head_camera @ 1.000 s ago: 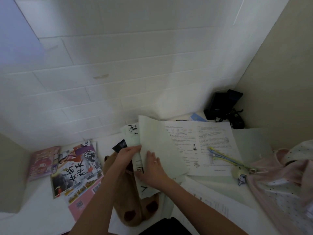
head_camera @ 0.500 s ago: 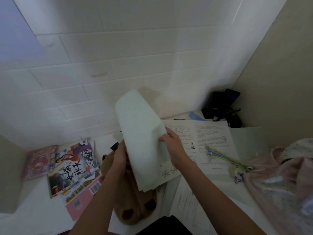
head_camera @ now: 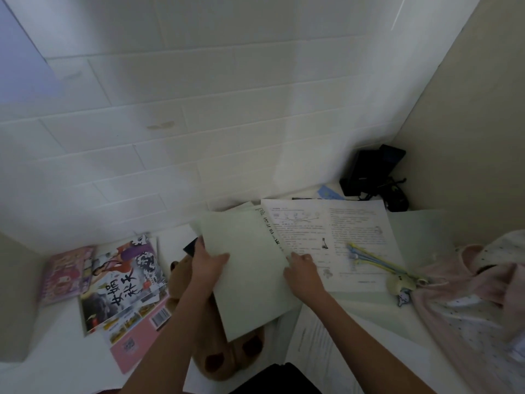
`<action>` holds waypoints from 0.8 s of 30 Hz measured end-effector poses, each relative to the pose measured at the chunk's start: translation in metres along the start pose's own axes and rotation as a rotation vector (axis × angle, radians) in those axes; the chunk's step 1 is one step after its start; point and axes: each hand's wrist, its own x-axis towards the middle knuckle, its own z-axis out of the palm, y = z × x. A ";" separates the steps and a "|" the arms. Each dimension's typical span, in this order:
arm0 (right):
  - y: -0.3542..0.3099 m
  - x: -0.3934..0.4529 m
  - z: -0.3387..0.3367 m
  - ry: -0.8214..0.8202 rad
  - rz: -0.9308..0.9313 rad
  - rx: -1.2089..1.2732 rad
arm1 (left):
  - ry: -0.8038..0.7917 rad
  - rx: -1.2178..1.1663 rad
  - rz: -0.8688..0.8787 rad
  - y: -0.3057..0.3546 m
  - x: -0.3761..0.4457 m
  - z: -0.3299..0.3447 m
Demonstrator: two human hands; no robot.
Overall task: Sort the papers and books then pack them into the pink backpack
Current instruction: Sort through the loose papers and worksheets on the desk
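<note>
colourful illustrated books (head_camera: 119,282) lie far left. my left hand (head_camera: 208,264) pinches the pale green paper stack (head_camera: 247,268) over a brown plush toy (head_camera: 224,351); my right hand (head_camera: 304,273) grips its other edge. the pink dotted fabric backpack (head_camera: 468,308) sits far right.

The blank sheets (head_camera: 247,268) held between the two hands are thin matt paper, pale and smooth. The printed worksheet (head_camera: 335,237) to the right is the same matt paper. On the left, the storybook (head_camera: 122,282) has a glossy printed cover, and the pink book (head_camera: 66,275) beside it looks glossy too. The plush toy (head_camera: 227,356) near the body is brown soft fabric. The backpack (head_camera: 477,302) at right is pink dotted cloth. The wall (head_camera: 199,109) is smooth white tile. The tabletop (head_camera: 51,362) is smooth white.
</note>
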 end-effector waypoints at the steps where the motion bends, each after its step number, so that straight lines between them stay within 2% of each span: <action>1: 0.009 0.001 -0.004 0.024 0.018 -0.011 | 0.062 -0.003 0.038 0.001 0.002 -0.002; 3: 0.028 0.004 -0.011 -0.090 0.036 -0.058 | 0.190 -0.007 0.069 0.007 0.005 -0.011; 5: 0.043 0.004 -0.010 -0.283 0.029 -0.263 | 0.294 -0.005 0.072 0.014 0.012 -0.023; 6: 0.047 0.003 -0.007 -0.321 0.017 -0.352 | 0.317 0.012 0.080 0.017 0.015 -0.029; 17: 0.027 -0.001 0.008 -0.321 0.005 -0.405 | 0.278 0.137 0.163 0.009 0.011 -0.040; 24: 0.015 0.001 -0.010 -0.314 0.082 -0.360 | 0.264 0.194 0.198 0.006 0.007 -0.040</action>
